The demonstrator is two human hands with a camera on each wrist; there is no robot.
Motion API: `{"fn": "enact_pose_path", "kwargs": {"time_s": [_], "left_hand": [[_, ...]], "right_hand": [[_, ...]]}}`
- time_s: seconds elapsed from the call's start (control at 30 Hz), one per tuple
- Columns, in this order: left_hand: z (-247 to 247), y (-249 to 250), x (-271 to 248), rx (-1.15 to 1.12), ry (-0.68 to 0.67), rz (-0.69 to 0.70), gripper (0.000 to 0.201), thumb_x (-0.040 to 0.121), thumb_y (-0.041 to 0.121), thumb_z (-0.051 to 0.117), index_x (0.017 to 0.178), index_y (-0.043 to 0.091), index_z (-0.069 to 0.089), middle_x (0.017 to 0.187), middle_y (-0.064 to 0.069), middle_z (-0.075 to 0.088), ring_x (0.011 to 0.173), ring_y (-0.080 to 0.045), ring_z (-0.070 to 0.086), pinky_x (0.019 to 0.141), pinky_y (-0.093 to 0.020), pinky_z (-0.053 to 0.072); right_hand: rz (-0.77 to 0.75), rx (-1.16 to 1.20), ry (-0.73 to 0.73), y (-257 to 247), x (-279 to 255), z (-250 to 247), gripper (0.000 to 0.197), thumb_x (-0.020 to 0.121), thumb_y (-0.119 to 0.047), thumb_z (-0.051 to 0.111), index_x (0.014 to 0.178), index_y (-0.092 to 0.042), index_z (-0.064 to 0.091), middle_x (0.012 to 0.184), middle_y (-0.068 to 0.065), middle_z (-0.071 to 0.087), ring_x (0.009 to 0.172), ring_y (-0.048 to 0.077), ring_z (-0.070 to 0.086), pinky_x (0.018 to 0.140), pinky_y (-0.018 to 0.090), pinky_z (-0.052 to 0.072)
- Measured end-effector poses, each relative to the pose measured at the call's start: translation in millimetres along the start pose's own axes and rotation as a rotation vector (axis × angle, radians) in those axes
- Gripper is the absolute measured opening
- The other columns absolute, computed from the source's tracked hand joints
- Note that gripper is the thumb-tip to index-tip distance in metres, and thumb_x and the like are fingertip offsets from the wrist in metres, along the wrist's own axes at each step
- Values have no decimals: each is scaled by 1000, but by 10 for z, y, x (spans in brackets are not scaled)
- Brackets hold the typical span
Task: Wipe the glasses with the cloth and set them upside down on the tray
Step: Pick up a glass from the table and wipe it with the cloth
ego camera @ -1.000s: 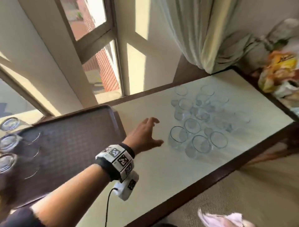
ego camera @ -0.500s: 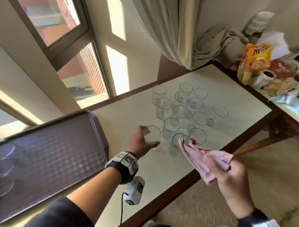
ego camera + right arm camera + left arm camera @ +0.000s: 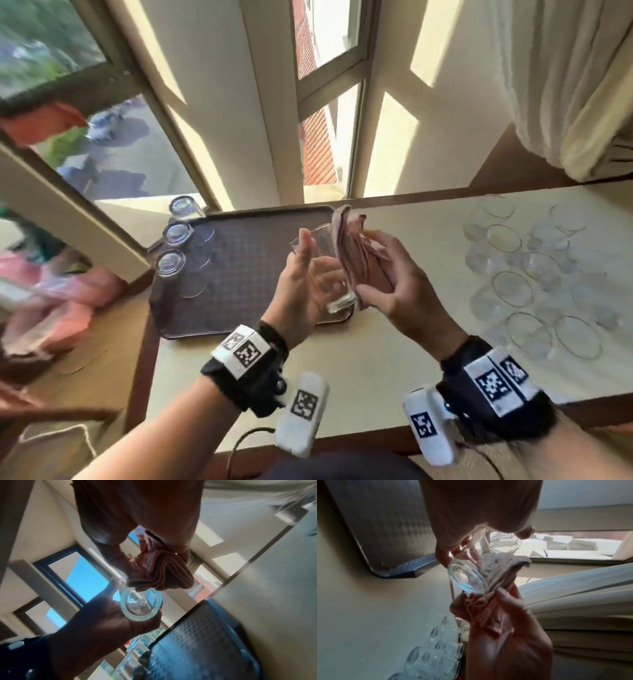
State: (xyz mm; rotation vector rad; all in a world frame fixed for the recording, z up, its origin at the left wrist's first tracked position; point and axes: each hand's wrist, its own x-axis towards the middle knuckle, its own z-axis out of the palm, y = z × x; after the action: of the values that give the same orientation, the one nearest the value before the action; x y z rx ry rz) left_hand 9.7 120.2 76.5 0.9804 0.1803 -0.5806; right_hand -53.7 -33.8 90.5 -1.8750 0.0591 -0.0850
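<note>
A clear drinking glass point(image 3: 323, 270) is held in the air between both hands, above the near right corner of the brown tray point(image 3: 239, 274). It lies tilted, its thick base toward the person and its mouth pointing away. The left hand point(image 3: 301, 291) has its fingers and thumb curled round the glass's side; in the left wrist view the fingers point(image 3: 447, 555) press the wall near the base. A folded pink cloth point(image 3: 356, 253) lies against the right side of the glass, bunched in the right hand point(image 3: 394, 284), whose thumb and fingers close round the folds. In the right wrist view the cloth point(image 3: 164, 572) sits on the glass's wall just above the round base point(image 3: 140, 604).

On the tray's far left edge stand three glasses point(image 3: 171, 263) upside down in a row, bases up. The tray rests on a cream table point(image 3: 376, 377) with a dark wooden rim. To the right on the table stands a cluster of upright glasses point(image 3: 520, 274), close together, well apart from the tray. Behind the table is a window point(image 3: 322, 113) with sunlit frames, and a pale curtain point(image 3: 565, 85) hangs at the far right. Both wrists carry black bands with white marker blocks point(image 3: 246, 353).
</note>
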Motion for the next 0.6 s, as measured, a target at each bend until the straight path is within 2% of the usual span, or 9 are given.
{"fn": "enact_pose_path", "kwargs": {"time_s": [0.07, 0.1, 0.17, 0.23, 0.33, 0.4, 0.5, 0.53, 0.6], "left_hand": [[-95, 138, -81, 6, 5, 67, 66, 73, 62, 57, 121, 19, 44, 88, -5, 72, 82, -24, 70, 83, -47, 56], [-154, 189, -113, 13, 12, 108, 67, 72, 61, 59, 122, 18, 45, 86, -1, 75, 82, -20, 73, 80, -44, 60], [-175, 276, -144, 63, 4, 193, 74, 79, 53, 67, 134, 9, 45, 108, -3, 75, 99, -21, 73, 84, -42, 60], [-239, 367, -138, 135, 3, 312, 72, 88, 39, 70, 140, -2, 42, 128, -12, 66, 111, -24, 69, 89, -41, 59], [-354, 521, -115, 215, 43, 401, 70, 86, 37, 74, 132, -9, 47, 118, -17, 66, 99, -17, 70, 81, -27, 56], [-449, 607, -99, 221, 3, 403, 63, 87, 42, 72, 129, -2, 54, 114, -10, 70, 101, -18, 69, 85, -30, 56], [-597, 694, -77, 254, -101, 313, 76, 78, 69, 64, 131, 15, 62, 131, -13, 66, 121, -30, 62, 106, -47, 48], [-621, 721, -78, 302, -96, 299, 78, 74, 77, 61, 128, 20, 65, 131, -10, 66, 122, -28, 62, 107, -46, 48], [-676, 758, -29, 393, -24, 307, 84, 68, 82, 62, 123, 19, 67, 125, -5, 70, 116, -21, 66, 99, -32, 52]], "right_hand": [[-35, -41, -94, -124, 169, 231, 61, 84, -33, 61, 142, -29, 45, 133, -5, 58, 122, 9, 57, 104, 34, 50], [-58, -50, -125, -167, 248, 366, 59, 89, -40, 57, 146, -31, 42, 136, -7, 54, 126, 8, 53, 107, 39, 47], [-105, 8, -155, -227, 341, 567, 58, 96, -49, 46, 151, -35, 34, 147, -11, 44, 137, 9, 43, 113, 47, 40], [-90, 193, -177, -289, 416, 764, 55, 103, -47, 39, 154, -29, 29, 154, -6, 41, 142, 15, 41, 114, 49, 39], [67, 498, -189, -412, 465, 933, 48, 105, -39, 30, 149, -21, 35, 143, 1, 56, 130, 16, 56, 105, 41, 50], [217, 702, -224, -478, 511, 979, 48, 106, -41, 27, 145, -20, 43, 139, 6, 60, 127, 22, 59, 98, 44, 53], [435, 954, -259, -521, 633, 978, 54, 105, -50, 24, 130, -16, 59, 124, 9, 70, 113, 25, 68, 85, 43, 58], [480, 999, -259, -525, 667, 970, 55, 104, -51, 24, 127, -16, 61, 121, 10, 71, 108, 26, 70, 84, 44, 58], [459, 999, -191, -486, 724, 966, 49, 106, -44, 27, 133, -16, 57, 120, 10, 72, 104, 26, 71, 84, 46, 58]]}}
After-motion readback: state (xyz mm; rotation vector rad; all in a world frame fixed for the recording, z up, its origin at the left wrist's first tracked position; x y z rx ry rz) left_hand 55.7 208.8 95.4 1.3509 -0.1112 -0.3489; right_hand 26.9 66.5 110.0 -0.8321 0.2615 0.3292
